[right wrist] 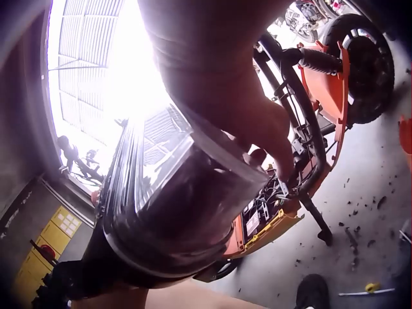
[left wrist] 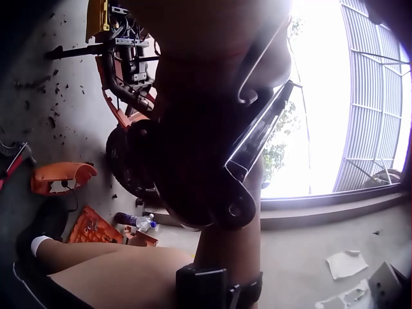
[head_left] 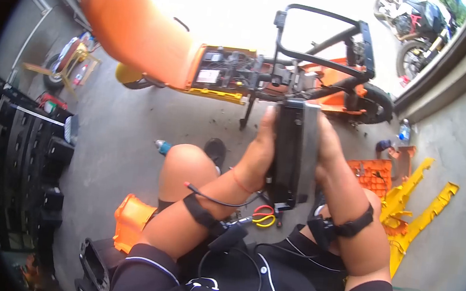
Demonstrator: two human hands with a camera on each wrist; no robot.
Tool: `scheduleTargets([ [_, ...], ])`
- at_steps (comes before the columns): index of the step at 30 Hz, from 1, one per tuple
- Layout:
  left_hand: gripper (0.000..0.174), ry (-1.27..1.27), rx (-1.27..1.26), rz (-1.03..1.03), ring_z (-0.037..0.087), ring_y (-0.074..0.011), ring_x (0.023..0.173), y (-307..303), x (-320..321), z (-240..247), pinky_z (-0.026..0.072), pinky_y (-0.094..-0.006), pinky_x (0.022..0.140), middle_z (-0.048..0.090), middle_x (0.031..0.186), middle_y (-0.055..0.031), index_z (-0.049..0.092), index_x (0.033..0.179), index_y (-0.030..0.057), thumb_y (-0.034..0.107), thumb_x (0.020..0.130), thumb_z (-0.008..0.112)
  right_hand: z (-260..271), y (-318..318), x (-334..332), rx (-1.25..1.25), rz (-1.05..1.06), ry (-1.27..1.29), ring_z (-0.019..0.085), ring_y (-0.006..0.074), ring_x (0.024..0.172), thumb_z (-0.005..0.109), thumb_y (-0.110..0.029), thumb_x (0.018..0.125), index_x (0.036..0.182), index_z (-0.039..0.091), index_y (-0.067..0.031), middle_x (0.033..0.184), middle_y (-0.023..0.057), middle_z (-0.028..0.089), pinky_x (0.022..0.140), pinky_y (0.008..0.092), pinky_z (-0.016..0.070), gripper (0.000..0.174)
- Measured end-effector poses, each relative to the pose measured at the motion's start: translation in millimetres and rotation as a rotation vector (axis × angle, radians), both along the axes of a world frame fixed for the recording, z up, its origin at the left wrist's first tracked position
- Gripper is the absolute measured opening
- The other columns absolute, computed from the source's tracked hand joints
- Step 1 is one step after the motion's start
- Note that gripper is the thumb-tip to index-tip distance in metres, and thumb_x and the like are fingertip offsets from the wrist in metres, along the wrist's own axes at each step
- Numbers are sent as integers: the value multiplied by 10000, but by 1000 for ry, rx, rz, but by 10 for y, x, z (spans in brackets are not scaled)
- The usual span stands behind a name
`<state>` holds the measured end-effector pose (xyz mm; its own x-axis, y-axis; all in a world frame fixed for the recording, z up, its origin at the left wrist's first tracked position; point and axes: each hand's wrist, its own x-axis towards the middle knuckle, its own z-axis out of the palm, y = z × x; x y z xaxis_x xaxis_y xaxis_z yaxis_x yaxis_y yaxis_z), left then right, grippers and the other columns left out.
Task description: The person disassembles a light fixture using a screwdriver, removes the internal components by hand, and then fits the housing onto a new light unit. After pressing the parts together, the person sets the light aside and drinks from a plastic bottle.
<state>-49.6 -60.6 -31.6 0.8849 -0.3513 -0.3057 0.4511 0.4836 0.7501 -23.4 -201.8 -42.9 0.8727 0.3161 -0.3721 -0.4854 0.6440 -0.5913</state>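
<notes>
A long black plastic part (head_left: 288, 152) with a greyish side stands between both hands, raised in front of the lap. My left hand (head_left: 261, 149) grips it along its left side, thumb near the upper end. On the opposite side my right hand (head_left: 329, 148) holds it, with fingers (right wrist: 278, 138) bent over an edge in the right wrist view. The part's ribbed, glossy surface (right wrist: 187, 212) shows there too. A lug with a hole (left wrist: 237, 209) juts from the part in the left wrist view. Most of the left fingers are hidden in shadow.
Beyond the hands stands a stripped orange scooter (head_left: 158, 45) with a bare black frame (head_left: 323, 58). Red-and-yellow-handled tool (head_left: 263, 215) lies on the floor by the knees. Yellow panels (head_left: 409, 211) and an orange panel (head_left: 373, 173) lie right, another orange piece (head_left: 132, 220) left, near black parts (head_left: 18, 161).
</notes>
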Motion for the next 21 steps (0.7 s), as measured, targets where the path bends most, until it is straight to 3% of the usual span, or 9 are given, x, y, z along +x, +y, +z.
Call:
scheduleTargets([
  [2,783,-10,-41,-41,684,-176,1044,44,-23,81,572,-308,892,688,1186,-77,568,1345,69,696,999,251,-319,-75,101,155,-104,-134,677,221,1028,395,-391,1058,1158,651,-29,1157,115,690,937,366,550,454],
  [4,811,-31,-38,-42,684,-204,1050,136,-31,106,581,-341,885,680,1200,-105,558,1345,43,705,992,249,150,-77,-77,98,-194,-28,664,172,974,393,-407,1058,1205,638,-15,1069,74,699,927,344,507,485],
  [6,848,-127,-71,-11,679,-242,1063,230,13,158,577,-385,902,669,1213,-135,546,1344,15,723,979,252,374,-154,-220,-417,-15,-225,648,191,1009,386,-410,1060,1214,638,-19,1106,73,685,968,340,470,490],
  [10,782,-255,-308,44,611,-330,1174,369,27,184,548,-481,953,555,1366,-160,450,1431,72,701,979,345,414,-235,-390,-622,189,-632,592,170,1146,471,-492,1041,1319,580,27,1232,99,646,948,312,464,599],
  [11,782,-255,-307,39,611,-330,1174,360,50,187,548,-481,953,555,1366,-160,450,1431,72,701,979,345,376,-234,-451,-595,240,-565,522,208,1275,597,-566,958,1443,445,34,1383,133,552,1034,348,428,786],
  [12,776,-230,-324,116,593,-325,1191,352,62,185,540,-469,966,562,1347,-146,465,1412,78,707,974,343,332,-229,-509,-595,240,-565,522,208,1275,597,-566,958,1443,445,34,1383,133,552,1034,348,428,786],
  [14,770,-191,-347,207,576,-320,1207,356,84,128,532,-457,979,569,1328,-132,480,1393,84,713,970,342,242,-211,-584,-660,251,-865,399,243,1400,704,-616,854,1539,264,22,1521,153,405,1091,380,387,1034],
  [15,729,-169,-402,235,566,-312,1214,339,127,98,515,-465,1005,564,1332,-115,476,1393,99,687,979,357,249,-231,-552,-412,354,-709,306,262,1464,835,-575,735,1581,133,-23,1594,170,281,1125,401,350,1230],
  [21,625,-127,-556,234,561,-296,1202,256,255,107,474,-463,1062,566,1320,-83,480,1385,130,611,996,390,266,-142,-570,-953,58,-1150,282,335,1477,969,-357,613,1559,196,-103,1586,215,261,1160,443,316,1248],
])
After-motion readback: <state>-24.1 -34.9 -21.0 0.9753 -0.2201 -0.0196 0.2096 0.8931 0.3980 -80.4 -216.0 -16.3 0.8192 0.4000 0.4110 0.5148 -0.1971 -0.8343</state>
